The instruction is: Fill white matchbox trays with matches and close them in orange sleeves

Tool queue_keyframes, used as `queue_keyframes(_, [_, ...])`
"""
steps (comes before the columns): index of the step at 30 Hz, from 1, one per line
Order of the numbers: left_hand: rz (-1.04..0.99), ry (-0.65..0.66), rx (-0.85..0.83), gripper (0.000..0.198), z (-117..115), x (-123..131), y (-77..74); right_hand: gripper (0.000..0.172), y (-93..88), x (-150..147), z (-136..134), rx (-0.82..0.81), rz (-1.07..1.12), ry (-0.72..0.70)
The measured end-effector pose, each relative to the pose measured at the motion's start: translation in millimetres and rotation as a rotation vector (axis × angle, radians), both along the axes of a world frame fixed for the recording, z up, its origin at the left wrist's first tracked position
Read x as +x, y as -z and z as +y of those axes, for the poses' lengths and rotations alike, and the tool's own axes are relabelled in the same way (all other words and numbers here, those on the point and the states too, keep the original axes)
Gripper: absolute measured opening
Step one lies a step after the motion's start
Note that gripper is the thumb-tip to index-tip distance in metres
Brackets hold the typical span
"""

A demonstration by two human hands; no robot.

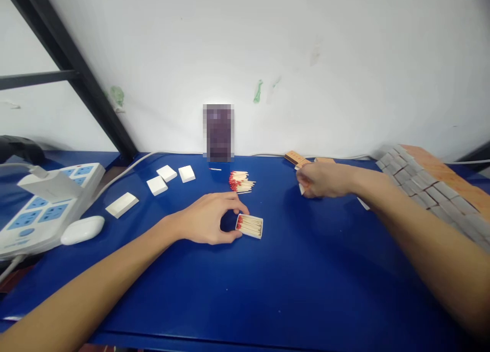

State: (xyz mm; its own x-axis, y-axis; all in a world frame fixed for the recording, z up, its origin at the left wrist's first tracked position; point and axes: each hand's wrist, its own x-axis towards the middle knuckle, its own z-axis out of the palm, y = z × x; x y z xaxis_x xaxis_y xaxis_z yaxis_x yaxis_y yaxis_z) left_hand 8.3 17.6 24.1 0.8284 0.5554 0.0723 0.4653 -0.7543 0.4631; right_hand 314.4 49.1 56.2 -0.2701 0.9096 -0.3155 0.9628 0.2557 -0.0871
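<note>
My left hand [209, 219] rests on the blue table [245, 285], its thumb and fingers pinching the end of a white matchbox tray [250, 226] filled with red-tipped matches. Just behind it lies a loose pile of matches [241, 182], with a single match [215, 169] further back. My right hand [323, 180] reaches to the back right, its fingers curled around a small white box piece [301, 189] beside orange matchbox sleeves [296, 158].
Several white box pieces [167, 173] lie at the back left, one nearer [121, 205]. A power strip [46, 204] and a white mouse-like object [82, 229] sit at the left. A big block of stacked matchboxes [429, 183] fills the right edge. A blurred card [218, 132] leans on the wall.
</note>
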Motion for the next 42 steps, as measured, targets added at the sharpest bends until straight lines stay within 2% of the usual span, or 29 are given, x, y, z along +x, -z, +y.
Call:
queue_keyframes(2, [-0.014, -0.038, 0.005, 0.036, 1, 1, 2.5, 0.012, -9.6, -24, -19, -0.157, 0.015, -0.073])
queue_keyframes(6, [-0.018, -0.083, 0.028, 0.038, 2, 4, 4.2, 0.016, -19.6, -62, -51, -0.257, 0.165, -0.231])
queue_keyframes(11, [-0.030, -0.056, 0.057, 0.034, 1, 4, 6.2, 0.020, -14.1, -71, -53, -0.085, 0.235, -0.369])
queue_keyframes(17, [-0.081, -0.013, 0.038, 0.035, 1, 2, 6.8, 0.020, -8.3, -69, -44, 0.012, 0.296, -0.503])
queue_keyframes(22, [-0.101, -0.016, 0.031, 0.033, 2, 1, 4.8, 0.020, -6.1, -72, -47, 0.092, 0.310, -0.518])
queue_keyframes(27, [-0.080, 0.007, 0.063, 0.025, 3, 0, 3.6, 0.020, -10.8, -75, -52, 0.070, 0.276, -0.477])
queue_keyframes(32, [-0.051, -0.006, 0.035, 0.027, 3, -1, 2.4, 0.022, -11.0, -77, -55, 0.106, 0.216, -0.464])
queue_keyframes(37, [-0.065, 0.017, 0.025, 0.041, 4, -1, 1.0, 0.027, -5.0, -72, -53, 0.053, 0.231, -0.449])
queue_keyframes(42, [-0.088, 0.016, -0.006, 0.042, 4, 0, 2.9, 0.027, -5.4, -69, -51, -0.038, 0.263, -0.440])
